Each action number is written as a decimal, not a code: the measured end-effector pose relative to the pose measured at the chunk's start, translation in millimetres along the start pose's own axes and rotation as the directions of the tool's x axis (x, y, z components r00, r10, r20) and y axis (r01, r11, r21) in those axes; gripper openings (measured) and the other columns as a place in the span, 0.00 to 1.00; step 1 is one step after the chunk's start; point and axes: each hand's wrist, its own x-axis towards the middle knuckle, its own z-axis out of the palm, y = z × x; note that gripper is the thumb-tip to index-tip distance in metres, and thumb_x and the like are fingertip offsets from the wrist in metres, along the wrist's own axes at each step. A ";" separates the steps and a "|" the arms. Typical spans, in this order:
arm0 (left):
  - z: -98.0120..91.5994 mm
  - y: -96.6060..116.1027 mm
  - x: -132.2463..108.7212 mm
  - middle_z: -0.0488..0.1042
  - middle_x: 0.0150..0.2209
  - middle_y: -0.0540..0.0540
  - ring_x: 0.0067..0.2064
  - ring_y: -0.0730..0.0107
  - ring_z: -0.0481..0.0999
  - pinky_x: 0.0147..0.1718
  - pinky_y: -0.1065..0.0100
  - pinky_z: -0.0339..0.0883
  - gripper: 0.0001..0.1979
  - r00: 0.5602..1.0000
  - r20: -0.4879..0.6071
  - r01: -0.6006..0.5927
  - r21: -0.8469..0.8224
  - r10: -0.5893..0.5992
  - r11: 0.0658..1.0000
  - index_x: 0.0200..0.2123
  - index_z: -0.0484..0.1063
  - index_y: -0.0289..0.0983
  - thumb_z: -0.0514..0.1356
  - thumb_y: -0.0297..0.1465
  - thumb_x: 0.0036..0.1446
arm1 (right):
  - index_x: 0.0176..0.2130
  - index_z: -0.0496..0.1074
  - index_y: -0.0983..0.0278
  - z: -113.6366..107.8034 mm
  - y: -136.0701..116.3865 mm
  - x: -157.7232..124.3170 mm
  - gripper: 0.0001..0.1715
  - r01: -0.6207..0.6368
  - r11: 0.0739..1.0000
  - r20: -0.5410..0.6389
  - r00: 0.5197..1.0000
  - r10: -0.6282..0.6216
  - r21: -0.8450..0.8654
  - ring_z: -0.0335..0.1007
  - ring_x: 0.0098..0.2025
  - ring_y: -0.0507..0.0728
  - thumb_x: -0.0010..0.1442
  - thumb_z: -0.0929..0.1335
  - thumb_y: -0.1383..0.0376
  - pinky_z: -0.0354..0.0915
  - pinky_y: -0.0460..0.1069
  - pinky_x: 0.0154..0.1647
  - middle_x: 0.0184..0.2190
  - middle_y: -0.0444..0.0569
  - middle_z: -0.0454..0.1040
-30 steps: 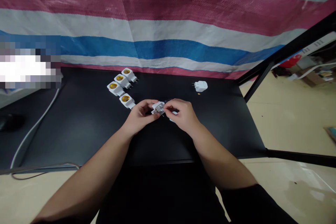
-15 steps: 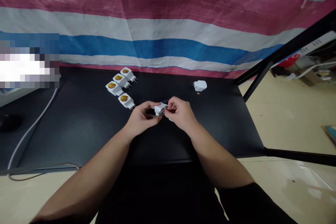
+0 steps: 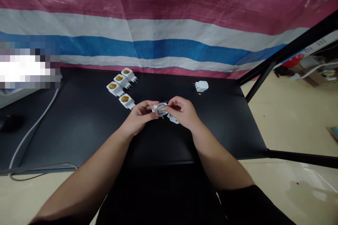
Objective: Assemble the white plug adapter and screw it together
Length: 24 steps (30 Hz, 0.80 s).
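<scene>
White housing [image 3: 160, 109] has turned; right grip [image 3: 183, 111] hides one end.

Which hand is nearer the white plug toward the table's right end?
Right. The right hand is left of the white plug, nearer the person; the left hand, farther left.

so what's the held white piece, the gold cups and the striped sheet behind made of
Held white piece: likely hard moulded plastic, judging by its uniform pale rim; too small to be sure. Gold cups: bright reflections suggest thin metal, though metallic-coated plastic is possible. Striped sheet: probably woven plastic, slightly glossy, with creases and fine texture.
</scene>
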 end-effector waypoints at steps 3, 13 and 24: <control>1.9 1.6 -0.1 0.90 0.45 0.43 0.40 0.69 0.89 0.42 0.72 0.84 0.22 1.000 0.010 0.001 -0.033 -0.001 0.999 0.50 0.87 0.38 0.83 0.25 0.52 | 0.36 0.76 0.58 1.7 0.7 0.1 0.13 0.011 1.000 -0.013 1.000 -0.011 0.009 0.71 0.31 0.54 0.61 0.78 0.55 0.69 0.52 0.34 0.32 0.44 0.79; 1.9 -0.3 0.8 0.90 0.47 0.42 0.44 0.65 0.90 0.47 0.69 0.85 0.23 0.999 0.018 -0.036 0.030 0.036 0.999 0.51 0.88 0.39 0.84 0.27 0.51 | 0.34 0.76 0.58 6.3 3.6 -1.0 0.12 0.016 0.999 -0.042 0.999 -0.014 0.036 0.73 0.30 0.54 0.59 0.78 0.57 0.69 0.52 0.34 0.31 0.44 0.80; 1.9 2.5 0.3 0.91 0.46 0.43 0.44 0.66 0.90 0.45 0.70 0.84 0.23 1.000 0.004 0.011 -0.050 -0.011 0.999 0.50 0.88 0.40 0.83 0.25 0.50 | 0.35 0.76 0.58 4.3 4.5 1.5 0.14 -0.044 0.996 0.005 0.999 0.044 0.071 0.75 0.31 0.55 0.61 0.79 0.55 0.71 0.52 0.35 0.30 0.44 0.80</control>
